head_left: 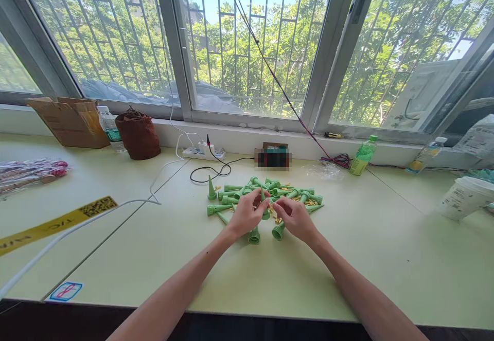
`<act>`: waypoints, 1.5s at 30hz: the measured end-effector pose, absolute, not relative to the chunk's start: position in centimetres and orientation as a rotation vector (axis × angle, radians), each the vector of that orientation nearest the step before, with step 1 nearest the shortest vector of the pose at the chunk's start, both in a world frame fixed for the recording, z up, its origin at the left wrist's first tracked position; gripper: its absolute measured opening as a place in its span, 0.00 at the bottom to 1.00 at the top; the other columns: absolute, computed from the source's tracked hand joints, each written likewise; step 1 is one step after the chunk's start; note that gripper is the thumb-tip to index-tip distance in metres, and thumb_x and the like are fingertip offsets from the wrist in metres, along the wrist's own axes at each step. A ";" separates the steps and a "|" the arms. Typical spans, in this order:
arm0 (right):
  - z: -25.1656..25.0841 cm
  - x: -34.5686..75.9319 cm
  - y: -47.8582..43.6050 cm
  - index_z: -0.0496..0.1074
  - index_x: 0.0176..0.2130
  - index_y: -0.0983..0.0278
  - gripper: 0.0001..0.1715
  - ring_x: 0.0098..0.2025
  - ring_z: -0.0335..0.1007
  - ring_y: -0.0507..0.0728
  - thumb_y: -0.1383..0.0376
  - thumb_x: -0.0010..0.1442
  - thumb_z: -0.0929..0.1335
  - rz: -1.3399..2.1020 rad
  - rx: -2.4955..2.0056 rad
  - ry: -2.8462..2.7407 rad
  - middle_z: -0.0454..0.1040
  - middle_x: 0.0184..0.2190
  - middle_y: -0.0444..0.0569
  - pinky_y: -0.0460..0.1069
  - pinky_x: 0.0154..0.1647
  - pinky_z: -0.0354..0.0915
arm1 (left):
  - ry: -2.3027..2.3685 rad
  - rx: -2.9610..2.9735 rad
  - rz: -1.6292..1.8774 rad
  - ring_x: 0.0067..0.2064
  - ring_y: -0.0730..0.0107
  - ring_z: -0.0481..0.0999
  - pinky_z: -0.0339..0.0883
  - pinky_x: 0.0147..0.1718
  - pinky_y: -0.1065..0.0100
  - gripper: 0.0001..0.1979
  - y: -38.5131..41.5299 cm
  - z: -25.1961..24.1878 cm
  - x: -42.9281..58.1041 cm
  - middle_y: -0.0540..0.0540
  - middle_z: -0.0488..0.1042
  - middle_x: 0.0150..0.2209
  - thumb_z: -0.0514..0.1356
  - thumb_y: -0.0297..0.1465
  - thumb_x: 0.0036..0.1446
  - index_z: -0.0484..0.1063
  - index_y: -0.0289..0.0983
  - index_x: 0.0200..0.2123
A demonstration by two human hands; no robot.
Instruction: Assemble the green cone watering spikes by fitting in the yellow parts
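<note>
Single head-worn view, wide, looks forward and down from the near side of the table (386, 264), forearms (189, 274) entering from below, left hand (247, 211) and right hand (297, 221) near at centre, windows (266, 48) beyond across the top.

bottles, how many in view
3: a clear bottle between the cardboard box and brown pouch, a green-capped bottle by the coiled cable, and a white-capped bottle farther right. Others may be hidden.

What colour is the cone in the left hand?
The cone in the left hand is green; best seen in the head view.
</note>
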State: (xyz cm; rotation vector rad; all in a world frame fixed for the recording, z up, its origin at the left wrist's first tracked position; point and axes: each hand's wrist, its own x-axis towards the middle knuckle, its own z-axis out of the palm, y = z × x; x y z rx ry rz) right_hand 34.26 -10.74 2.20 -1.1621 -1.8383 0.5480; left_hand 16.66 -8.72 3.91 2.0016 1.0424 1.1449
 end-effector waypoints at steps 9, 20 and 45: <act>2.2 34.2 -10.8 0.70 0.29 0.64 0.16 0.23 0.59 0.51 0.59 0.65 0.63 0.590 -1.129 -1.865 0.69 0.21 0.44 0.46 0.25 0.56 | 1.051 2.015 1.127 0.27 0.73 0.62 0.55 0.23 0.73 0.10 -8.8 3.8 16.7 0.52 0.63 0.24 0.55 0.37 0.61 0.68 0.36 0.38; 2.2 34.2 -10.9 0.71 0.36 0.64 0.12 0.22 0.57 0.51 0.57 0.63 0.65 0.584 -1.125 -1.836 0.69 0.23 0.44 0.46 0.25 0.55 | 1.074 2.008 1.144 0.27 0.73 0.62 0.54 0.23 0.73 0.10 -8.5 3.9 16.5 0.52 0.64 0.24 0.55 0.37 0.61 0.69 0.36 0.38; 1.9 34.3 -10.8 0.65 0.26 0.64 0.14 0.22 0.50 0.50 0.63 0.63 0.63 0.577 -1.137 -1.926 0.59 0.19 0.40 0.46 0.24 0.49 | 1.055 2.043 1.102 0.26 0.73 0.61 0.56 0.23 0.73 0.10 -8.6 3.6 16.5 0.52 0.61 0.24 0.55 0.38 0.61 0.69 0.37 0.38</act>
